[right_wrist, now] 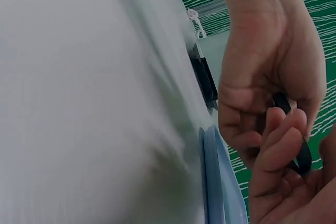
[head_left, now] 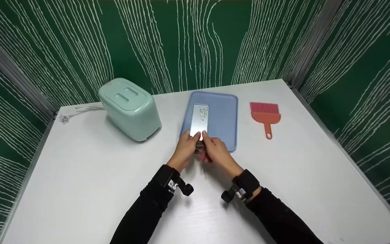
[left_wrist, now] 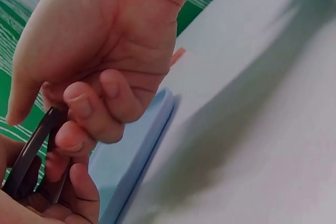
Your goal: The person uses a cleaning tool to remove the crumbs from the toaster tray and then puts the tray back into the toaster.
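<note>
A narrow metal crumb tray (head_left: 199, 117) with crumbs scattered over its far half is held above the blue tray (head_left: 223, 115). My left hand (head_left: 185, 149) grips its near end, thumb on top. From the other side my right hand (head_left: 219, 153) holds the same end, its thumb close to the left one. The crumb tray's dark end (left_wrist: 32, 150) shows between the fingers in the left wrist view. In the right wrist view the hands cover most of that end. A mint-green toaster (head_left: 132, 108) stands left of the hands.
An orange brush (head_left: 266, 117) with pink-red bristles lies right of the blue tray. The toaster's white plug (head_left: 65, 118) and cord lie on the white table (head_left: 96, 189) at the far left. Green walls (head_left: 201, 44) with white lines border the table.
</note>
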{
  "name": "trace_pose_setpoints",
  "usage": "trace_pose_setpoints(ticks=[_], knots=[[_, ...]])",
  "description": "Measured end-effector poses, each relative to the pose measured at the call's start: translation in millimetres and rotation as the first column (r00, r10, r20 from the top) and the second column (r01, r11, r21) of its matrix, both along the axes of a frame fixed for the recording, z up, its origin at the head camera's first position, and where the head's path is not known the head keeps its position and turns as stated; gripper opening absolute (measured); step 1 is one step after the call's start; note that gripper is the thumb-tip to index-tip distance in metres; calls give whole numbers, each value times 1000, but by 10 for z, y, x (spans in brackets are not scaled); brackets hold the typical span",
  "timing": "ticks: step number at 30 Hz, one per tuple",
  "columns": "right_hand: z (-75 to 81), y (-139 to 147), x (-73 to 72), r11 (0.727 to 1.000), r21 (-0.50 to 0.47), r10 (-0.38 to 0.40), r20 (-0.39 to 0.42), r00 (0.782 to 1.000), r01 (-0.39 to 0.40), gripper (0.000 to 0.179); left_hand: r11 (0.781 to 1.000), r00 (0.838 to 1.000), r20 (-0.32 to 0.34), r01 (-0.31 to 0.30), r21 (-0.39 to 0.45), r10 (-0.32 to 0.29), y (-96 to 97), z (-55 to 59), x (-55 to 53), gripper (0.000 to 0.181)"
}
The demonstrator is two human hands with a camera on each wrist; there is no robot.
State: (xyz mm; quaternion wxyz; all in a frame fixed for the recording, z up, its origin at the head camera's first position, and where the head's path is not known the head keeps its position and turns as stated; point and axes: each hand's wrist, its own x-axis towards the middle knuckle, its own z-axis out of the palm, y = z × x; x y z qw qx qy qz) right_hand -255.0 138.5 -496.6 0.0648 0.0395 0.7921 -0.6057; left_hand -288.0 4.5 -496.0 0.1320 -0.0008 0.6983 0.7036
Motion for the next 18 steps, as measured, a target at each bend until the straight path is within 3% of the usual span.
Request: trace_pose_setpoints(ticks=[5, 11, 15, 18], knots=[[6, 214, -19, 1000, 26, -5, 42, 999, 4, 74, 999, 999, 8, 33, 10, -33, 8, 1, 24, 31], [47, 646, -120, 997, 73, -20, 61, 998, 15, 71, 992, 996, 42, 77, 97, -81, -39, -10, 21, 34], [100, 1066, -209, 988, 127, -94, 57, 994, 86, 71, 981, 988, 77, 119, 153, -132, -107, 3, 29, 35], [128, 1364, -278, 966, 212, -146, -17, 989, 146, 66, 977, 986, 91, 125, 172, -142, -166, -1, 36, 32]])
